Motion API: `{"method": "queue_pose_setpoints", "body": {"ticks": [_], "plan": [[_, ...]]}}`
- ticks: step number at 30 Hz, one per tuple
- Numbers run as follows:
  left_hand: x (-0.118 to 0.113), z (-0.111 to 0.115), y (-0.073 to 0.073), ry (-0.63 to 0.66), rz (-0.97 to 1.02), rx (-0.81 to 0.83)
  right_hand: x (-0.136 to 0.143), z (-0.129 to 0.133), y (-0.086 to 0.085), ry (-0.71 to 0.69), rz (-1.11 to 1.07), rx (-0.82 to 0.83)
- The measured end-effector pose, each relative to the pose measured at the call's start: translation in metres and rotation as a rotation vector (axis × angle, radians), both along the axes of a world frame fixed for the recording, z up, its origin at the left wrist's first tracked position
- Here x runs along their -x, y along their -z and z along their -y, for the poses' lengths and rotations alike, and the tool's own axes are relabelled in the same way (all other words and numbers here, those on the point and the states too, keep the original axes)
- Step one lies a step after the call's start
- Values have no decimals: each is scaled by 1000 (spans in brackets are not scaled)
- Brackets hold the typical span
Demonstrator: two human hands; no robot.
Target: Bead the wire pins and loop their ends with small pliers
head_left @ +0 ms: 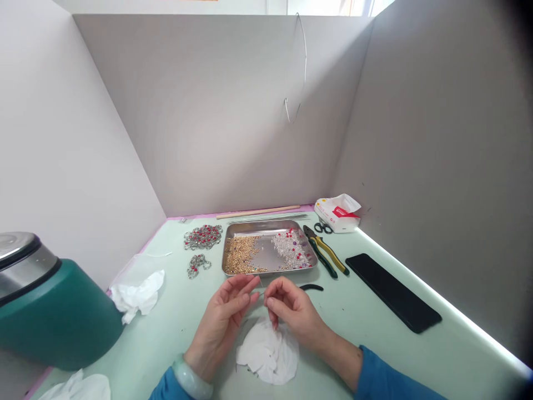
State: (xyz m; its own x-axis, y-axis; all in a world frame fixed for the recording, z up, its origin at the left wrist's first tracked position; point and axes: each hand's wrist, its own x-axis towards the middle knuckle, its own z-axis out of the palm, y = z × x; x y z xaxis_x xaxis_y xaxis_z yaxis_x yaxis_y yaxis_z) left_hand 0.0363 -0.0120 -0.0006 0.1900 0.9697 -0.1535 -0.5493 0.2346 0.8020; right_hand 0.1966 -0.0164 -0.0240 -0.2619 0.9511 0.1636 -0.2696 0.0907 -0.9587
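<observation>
Nearest me, a crumpled white tissue [266, 353] lay on the table [166, 344] beneath my hands, perhaps kept there for wiping fingers. Above it, my right hand [291, 311] was curled, thumb and forefinger pinched together on what seemed a thin wire [262, 283], likely because so fine a thing needed a tip grip. The wire stood in the gap between my two hands, just short of the tray. My left hand [225, 311] was half open, fingers loosely bent and thumb close to them; I cannot tell whether its tips gripped the wire.

Just beyond my right hand, a black-handled tool [312, 287] showed only in part. Then came the metal tray [267, 258], gold beads [239, 253] on its left and clear and red beads [289, 247] on its right, presumably parted to make picking easy. Beaded chains [203, 237] sat left of it, out of my way; pliers [322, 259] lay to its right, handles towards me, likely for a quick reach. Farthest, a wooden stick [258, 212] ran along the back edge.
</observation>
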Motion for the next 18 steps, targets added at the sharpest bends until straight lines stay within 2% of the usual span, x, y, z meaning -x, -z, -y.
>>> {"method": "queue_pose_setpoints", "body": {"ticks": [9,13,18], "plan": [[-3,1,-2,53,-10,-21,-5,-4,-1,-4,-139,15],[-4,3,-4,60,-97,-41,-4,-3,-1,-8,-151,38],[-2,5,-2,6,-281,-57,-5,-4,-2,-33,-217,87]]}}
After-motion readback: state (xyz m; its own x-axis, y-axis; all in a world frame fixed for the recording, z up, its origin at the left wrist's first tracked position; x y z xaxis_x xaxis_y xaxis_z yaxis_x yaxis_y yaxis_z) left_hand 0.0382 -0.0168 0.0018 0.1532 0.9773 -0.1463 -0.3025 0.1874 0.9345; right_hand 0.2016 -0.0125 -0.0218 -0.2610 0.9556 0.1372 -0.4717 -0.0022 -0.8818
